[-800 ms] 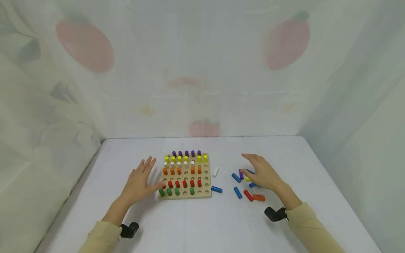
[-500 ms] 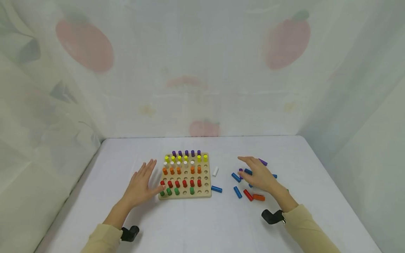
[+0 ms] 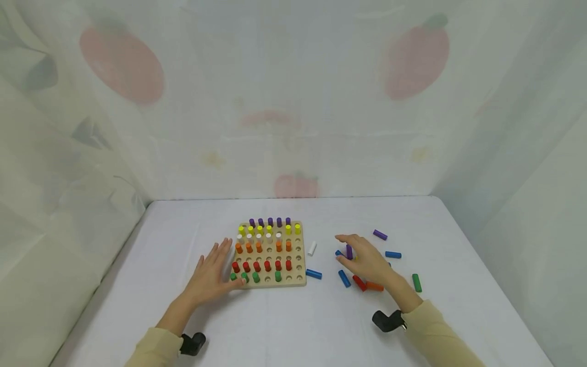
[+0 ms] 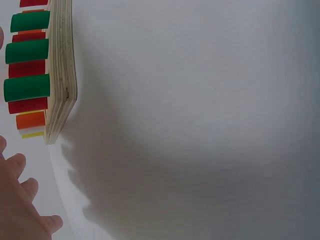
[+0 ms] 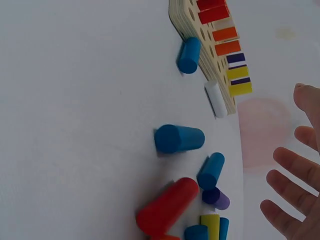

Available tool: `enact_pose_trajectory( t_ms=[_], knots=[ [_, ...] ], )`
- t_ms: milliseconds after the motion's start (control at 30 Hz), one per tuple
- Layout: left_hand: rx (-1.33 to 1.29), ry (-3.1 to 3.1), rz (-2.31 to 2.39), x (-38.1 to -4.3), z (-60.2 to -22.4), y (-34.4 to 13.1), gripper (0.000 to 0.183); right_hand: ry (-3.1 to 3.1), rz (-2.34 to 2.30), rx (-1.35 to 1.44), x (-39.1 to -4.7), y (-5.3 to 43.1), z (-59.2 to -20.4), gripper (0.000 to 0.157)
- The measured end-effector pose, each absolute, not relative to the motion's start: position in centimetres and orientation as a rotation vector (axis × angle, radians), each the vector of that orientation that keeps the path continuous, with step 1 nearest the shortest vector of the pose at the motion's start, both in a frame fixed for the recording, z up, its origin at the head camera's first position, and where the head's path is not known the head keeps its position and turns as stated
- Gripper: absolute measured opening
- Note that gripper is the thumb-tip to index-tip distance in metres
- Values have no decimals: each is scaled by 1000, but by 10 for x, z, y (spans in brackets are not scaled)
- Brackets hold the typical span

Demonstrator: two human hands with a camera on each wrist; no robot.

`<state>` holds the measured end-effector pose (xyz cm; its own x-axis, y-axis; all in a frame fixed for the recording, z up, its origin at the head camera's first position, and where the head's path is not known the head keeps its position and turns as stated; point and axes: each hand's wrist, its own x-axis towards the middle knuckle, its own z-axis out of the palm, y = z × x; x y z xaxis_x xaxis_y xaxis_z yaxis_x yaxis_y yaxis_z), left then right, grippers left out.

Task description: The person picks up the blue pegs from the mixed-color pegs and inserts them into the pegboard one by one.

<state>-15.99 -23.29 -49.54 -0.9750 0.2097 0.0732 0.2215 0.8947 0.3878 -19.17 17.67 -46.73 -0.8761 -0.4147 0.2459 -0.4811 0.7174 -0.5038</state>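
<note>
1. Right hand [image 3: 364, 259]: thumb and forefinger stand apart, holding nothing visible; a purple peg [image 3: 349, 252] shows in the gap between them.
2. Left hand [image 3: 208, 278]: fingers straight, thumb spread away. The thumb tip overlaps the near-left corner of the pegboard [image 3: 294, 272], at its row of green pegs [image 3: 256, 277]; contact is impossible to tell.
3. Left of the right fingertips, towards the pegboard, lies a white peg [image 3: 312, 248]; nearer the viewer from those fingertips are a red peg [image 3: 359, 283] and an orange peg [image 3: 374, 286].
4. Just now, the right hand has shifted towards the pegboard, baring a loose green peg [image 3: 416, 283] right of the wrist; the left thumb has come nearer the viewer. The standing rows look unchanged, so the filling seems no further along.
5. Under the right palm, a yellow peg [image 3: 356, 258] shows only as a sliver. The left-wrist view cuts off hand and pegboard.
</note>
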Motion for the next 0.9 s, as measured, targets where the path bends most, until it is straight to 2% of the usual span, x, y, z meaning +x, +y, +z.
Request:
enact_pose_trajectory(
  t_ms=[333, 900],
  knots=[
    [-361, -3047, -531, -160, -506, -233, 113, -2691, 872, 897, -189, 166, -483, 46],
    [-354, -3114, -454, -164, -519, -232, 113, -2770, 887, 914, -179, 145, -496, 41]
  ],
)
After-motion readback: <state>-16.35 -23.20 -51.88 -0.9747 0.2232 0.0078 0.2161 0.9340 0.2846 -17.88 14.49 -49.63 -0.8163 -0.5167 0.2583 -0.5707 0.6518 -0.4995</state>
